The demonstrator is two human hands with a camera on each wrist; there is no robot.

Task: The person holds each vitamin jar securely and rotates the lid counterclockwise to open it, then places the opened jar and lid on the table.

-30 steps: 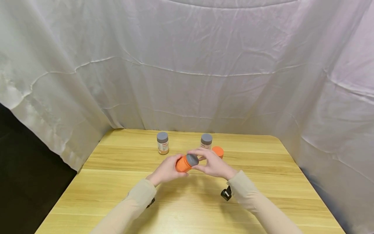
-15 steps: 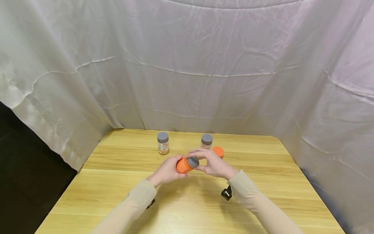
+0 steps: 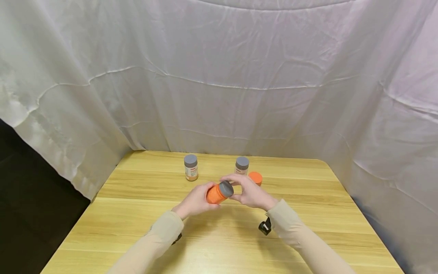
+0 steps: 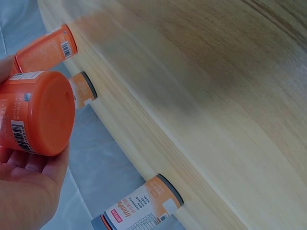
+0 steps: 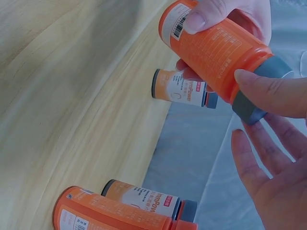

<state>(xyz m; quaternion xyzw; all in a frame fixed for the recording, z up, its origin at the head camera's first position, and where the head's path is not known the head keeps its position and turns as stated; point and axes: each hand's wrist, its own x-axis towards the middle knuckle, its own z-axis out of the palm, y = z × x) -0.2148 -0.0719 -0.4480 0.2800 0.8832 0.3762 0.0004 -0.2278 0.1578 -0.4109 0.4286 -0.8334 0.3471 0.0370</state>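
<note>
Pale curtain [image 3: 219, 114] hangs behind your wooden table [image 3: 205, 251]. Far left stands a grey-lidded jar [image 3: 191, 168]; your left hand [image 3: 195, 199] curls its fingers round an orange bottle [image 3: 215, 195], tilted above the table; your right hand [image 3: 252, 192] pinches its grey lid [image 3: 226, 189]; beyond stand another jar [image 3: 242, 164] and an orange-capped bottle [image 3: 255, 177].

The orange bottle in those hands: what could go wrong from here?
The tilted orange bottle might slip from the left hand, which grips it above the table. If the grey lid, pinched by the right hand, came loose, any contents could spill. That hand might also bump the orange-lidded bottle behind it.
</note>
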